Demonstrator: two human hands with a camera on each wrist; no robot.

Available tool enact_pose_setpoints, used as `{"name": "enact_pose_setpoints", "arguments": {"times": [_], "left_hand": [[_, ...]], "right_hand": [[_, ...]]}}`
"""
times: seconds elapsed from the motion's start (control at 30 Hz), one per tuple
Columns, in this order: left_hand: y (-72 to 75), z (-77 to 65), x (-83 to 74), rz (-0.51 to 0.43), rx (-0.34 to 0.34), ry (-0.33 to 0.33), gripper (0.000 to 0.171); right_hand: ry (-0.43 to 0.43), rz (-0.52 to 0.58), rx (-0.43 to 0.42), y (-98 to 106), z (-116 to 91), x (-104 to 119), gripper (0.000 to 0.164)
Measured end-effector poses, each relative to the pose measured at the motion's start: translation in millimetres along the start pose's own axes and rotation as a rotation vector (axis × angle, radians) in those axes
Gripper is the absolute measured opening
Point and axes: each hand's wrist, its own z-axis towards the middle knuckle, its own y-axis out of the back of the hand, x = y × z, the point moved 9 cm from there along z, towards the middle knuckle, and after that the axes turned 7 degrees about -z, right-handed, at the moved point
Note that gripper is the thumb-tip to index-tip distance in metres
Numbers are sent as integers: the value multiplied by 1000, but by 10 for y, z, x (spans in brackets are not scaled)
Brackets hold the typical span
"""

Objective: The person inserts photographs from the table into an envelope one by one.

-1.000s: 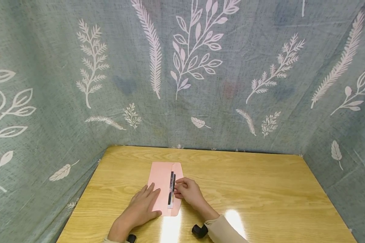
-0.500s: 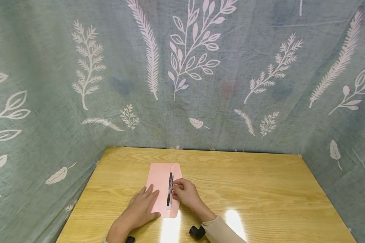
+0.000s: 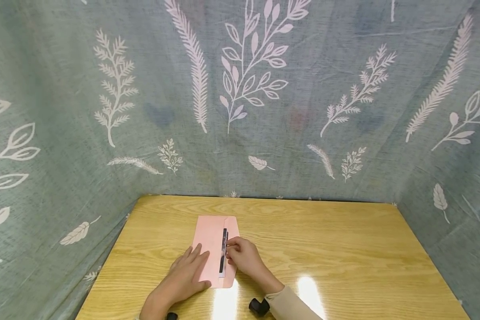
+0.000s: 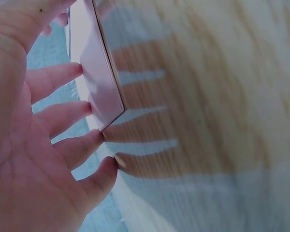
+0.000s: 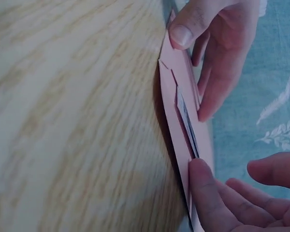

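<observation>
A pink envelope (image 3: 208,229) lies on the table with its flap (image 3: 233,226) folded open to the right. A narrow strip of a dark-printed card (image 3: 223,255) with a white end sticks out of its mouth. My left hand (image 3: 186,272) rests on the envelope's left part, fingers spread and thumb near the close edge. My right hand (image 3: 245,256) is over the flap, its fingertips at the card's outer edge. In the right wrist view one fingertip (image 5: 200,169) touches the edge of the card (image 5: 186,118), while another finger stays apart. The rest of the card is hidden inside the envelope.
The wooden table (image 3: 324,253) extends far to the right of the envelope. Its back edge meets a grey-green curtain (image 3: 240,146) with white leaf prints, which also hangs at both sides. Bright reflections show on the near tabletop.
My right hand has moved slightly left onto the card's edge, and the exposed strip looks a little narrower. The left hand keeps its place on the envelope. The head view has shifted slightly.
</observation>
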Motion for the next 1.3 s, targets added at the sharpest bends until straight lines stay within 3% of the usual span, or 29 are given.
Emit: {"name": "enact_pose_setpoints", "arguments": {"times": [0.23,0.63,1.07,1.3], "left_hand": [[5,12,-7,-8,-7,-16,77],[28,52,-40,-23,21,-74,71],[26,83,-50,-70,49,-57,71],[11,105,-37,-49,56,-53,69]], "right_hand": [[-41,11,-2,11,5,-37,24],[-23,22,1,-16,16,65,22],[40,-130,37,-59,26,124,23],[72,-207,35,-33,2,131,24]]}}
